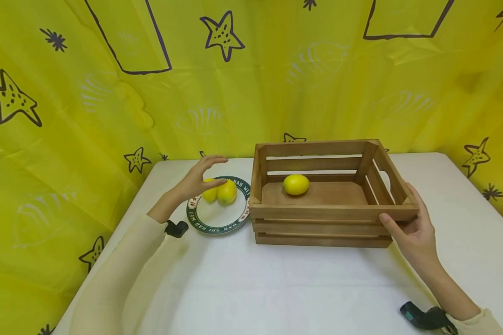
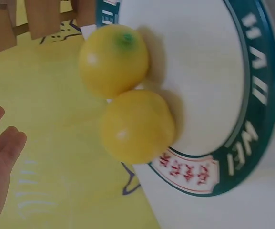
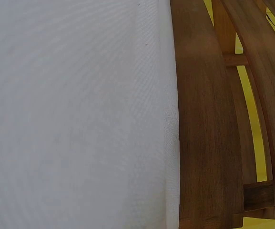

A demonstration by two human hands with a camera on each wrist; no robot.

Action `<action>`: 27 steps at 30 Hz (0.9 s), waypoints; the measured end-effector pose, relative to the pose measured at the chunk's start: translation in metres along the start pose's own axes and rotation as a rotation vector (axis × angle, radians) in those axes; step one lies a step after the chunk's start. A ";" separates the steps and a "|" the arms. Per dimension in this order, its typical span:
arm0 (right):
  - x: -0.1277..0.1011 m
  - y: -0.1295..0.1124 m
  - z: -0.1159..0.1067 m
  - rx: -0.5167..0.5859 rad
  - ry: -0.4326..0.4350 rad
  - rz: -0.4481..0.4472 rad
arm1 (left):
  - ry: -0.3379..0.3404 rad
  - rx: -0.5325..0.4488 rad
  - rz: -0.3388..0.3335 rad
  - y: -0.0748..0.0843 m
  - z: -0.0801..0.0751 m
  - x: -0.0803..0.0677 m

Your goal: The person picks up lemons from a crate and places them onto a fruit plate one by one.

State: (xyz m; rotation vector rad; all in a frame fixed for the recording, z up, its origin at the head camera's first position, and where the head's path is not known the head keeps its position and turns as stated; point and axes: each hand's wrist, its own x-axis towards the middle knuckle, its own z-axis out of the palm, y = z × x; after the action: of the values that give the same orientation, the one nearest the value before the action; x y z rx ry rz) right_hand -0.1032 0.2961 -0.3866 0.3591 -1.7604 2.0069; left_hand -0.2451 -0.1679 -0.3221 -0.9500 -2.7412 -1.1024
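My left hand (image 1: pixel 193 180) hovers over a round plate (image 1: pixel 218 230) with a dark green lettered rim, thumb and fingers spread apart. Two yellow lemons sit side by side on that plate: one lemon (image 1: pixel 227 192) shows well, while the other lemon (image 1: pixel 209 194) is partly behind the thumb. Both appear in the left wrist view, the upper lemon (image 2: pixel 113 61) with a green tip; they look untouched by the fingers. My right hand (image 1: pixel 417 237) grips the front right corner of a slatted wooden crate (image 1: pixel 335 213), thumb against its front. A third lemon (image 1: pixel 295 185) lies inside the crate.
A white cloth (image 1: pixel 251 288) covers the table. The crate stands just right of the plate, close against its rim. Behind and at both sides hangs a yellow curtain (image 1: pixel 260 93) with starfish drawings. Each wrist wears a black camera strap (image 1: pixel 176 229).
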 end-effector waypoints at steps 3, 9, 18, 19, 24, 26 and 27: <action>0.000 -0.001 0.001 0.010 0.007 0.000 | 0.008 0.003 0.035 0.008 0.000 0.006; -0.001 -0.001 0.002 0.011 0.006 -0.003 | 0.008 0.012 0.080 0.028 0.003 0.020; 0.000 -0.003 0.001 -0.004 0.001 0.007 | -0.006 -0.045 0.180 0.059 0.012 0.045; 0.000 -0.003 0.000 -0.007 0.001 0.009 | -0.012 -0.052 0.192 0.061 0.014 0.048; 0.000 -0.002 0.000 -0.017 -0.005 0.003 | -0.062 -0.053 0.226 0.073 0.022 0.060; 0.000 -0.002 0.000 -0.019 -0.006 -0.004 | -0.077 -0.034 0.244 0.078 0.025 0.065; -0.001 -0.002 0.000 -0.020 -0.005 -0.006 | -0.085 -0.025 0.256 0.080 0.027 0.068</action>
State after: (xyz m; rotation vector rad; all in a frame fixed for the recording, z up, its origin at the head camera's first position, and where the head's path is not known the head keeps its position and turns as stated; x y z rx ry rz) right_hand -0.1018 0.2958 -0.3850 0.3633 -1.7790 1.9849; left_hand -0.2507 -0.0696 -0.2758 -1.3352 -2.5770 -1.0753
